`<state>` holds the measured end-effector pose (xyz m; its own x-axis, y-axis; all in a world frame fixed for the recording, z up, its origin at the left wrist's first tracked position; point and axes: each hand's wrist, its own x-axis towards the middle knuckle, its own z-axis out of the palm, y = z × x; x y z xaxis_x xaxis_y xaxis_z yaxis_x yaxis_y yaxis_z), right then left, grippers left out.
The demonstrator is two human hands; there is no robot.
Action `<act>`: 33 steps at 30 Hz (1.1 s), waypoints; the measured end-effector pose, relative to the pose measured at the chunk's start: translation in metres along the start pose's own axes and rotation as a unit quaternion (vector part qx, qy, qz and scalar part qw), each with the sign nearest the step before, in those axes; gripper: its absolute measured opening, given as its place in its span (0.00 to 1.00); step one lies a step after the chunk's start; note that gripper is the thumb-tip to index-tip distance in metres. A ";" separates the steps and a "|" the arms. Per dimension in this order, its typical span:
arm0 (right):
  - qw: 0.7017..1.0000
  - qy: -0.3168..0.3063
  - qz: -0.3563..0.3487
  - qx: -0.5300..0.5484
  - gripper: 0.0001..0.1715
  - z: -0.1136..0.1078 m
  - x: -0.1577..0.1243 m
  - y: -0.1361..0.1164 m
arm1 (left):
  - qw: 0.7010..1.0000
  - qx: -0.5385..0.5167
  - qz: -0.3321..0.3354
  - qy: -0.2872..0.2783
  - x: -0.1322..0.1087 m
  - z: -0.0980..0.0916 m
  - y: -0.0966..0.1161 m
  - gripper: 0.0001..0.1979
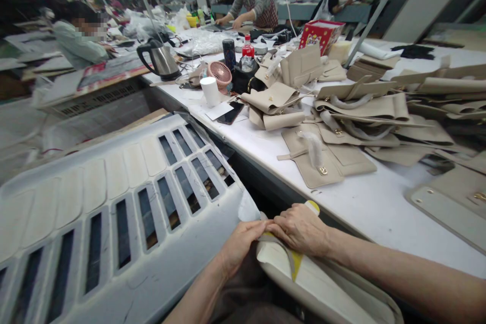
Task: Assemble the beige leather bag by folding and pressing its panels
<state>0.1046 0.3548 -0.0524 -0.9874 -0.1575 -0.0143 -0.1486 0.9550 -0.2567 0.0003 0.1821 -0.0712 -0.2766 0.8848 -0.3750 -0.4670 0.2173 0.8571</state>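
At the lower middle, my left hand (242, 243) has its fingers pressed together on the near end of a beige bag piece (319, 283). My right hand (301, 228) is curled over the same end, its fingertips touching those of my left hand. A yellow-ended strip (313, 206) sticks out above my right hand, and more yellow (296, 265) shows below it against the beige edge. The bag piece slants down to the right, over my lap, partly under my right forearm. What lies between the fingertips is hidden.
A grey slotted plastic rack (152, 258) with pale oval pieces stands at left. On the white table (228, 136) are piled beige bag parts (360, 111), a phone (230, 113), a white cup (210, 92), a pink fan (219, 74) and a kettle (163, 59). Several people work farther back.
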 end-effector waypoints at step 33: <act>0.942 -0.021 0.334 0.033 0.35 -0.003 -0.007 -0.011 | 0.999 0.022 -0.044 0.019 0.009 -0.001 -0.006 0.19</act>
<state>0.1125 0.3465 -0.0466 -0.8557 0.4621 -0.2328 0.5107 0.8267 -0.2362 0.0002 0.1880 -0.0804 -0.2676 0.8456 -0.4619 -0.4541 0.3121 0.8345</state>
